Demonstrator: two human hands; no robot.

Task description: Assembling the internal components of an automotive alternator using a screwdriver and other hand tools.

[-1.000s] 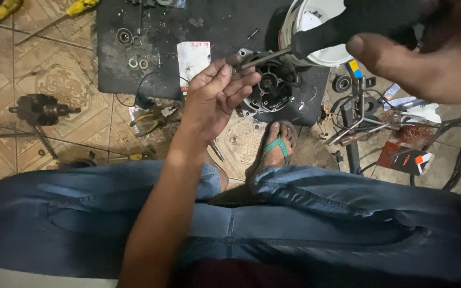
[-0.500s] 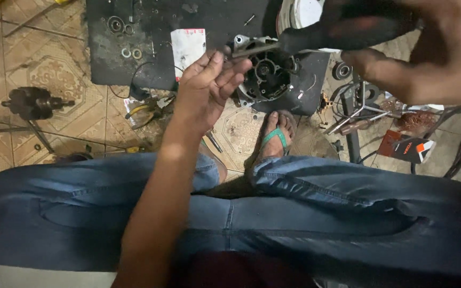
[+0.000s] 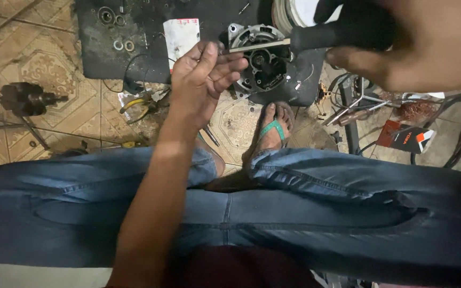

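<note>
Between left hand (image 3: 204,80) and right hand (image 3: 422,48) (gripping): screwdriver (image 3: 305,38).

Your left hand (image 3: 205,80) has closed in on the screwdriver (image 3: 316,37) tip, apparently pinching it; your right hand (image 3: 428,45) has edged closer.

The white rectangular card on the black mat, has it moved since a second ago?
No. The white rectangular card keeps its place on the black mat, beside the two small rings; only the camera shifted.
</note>
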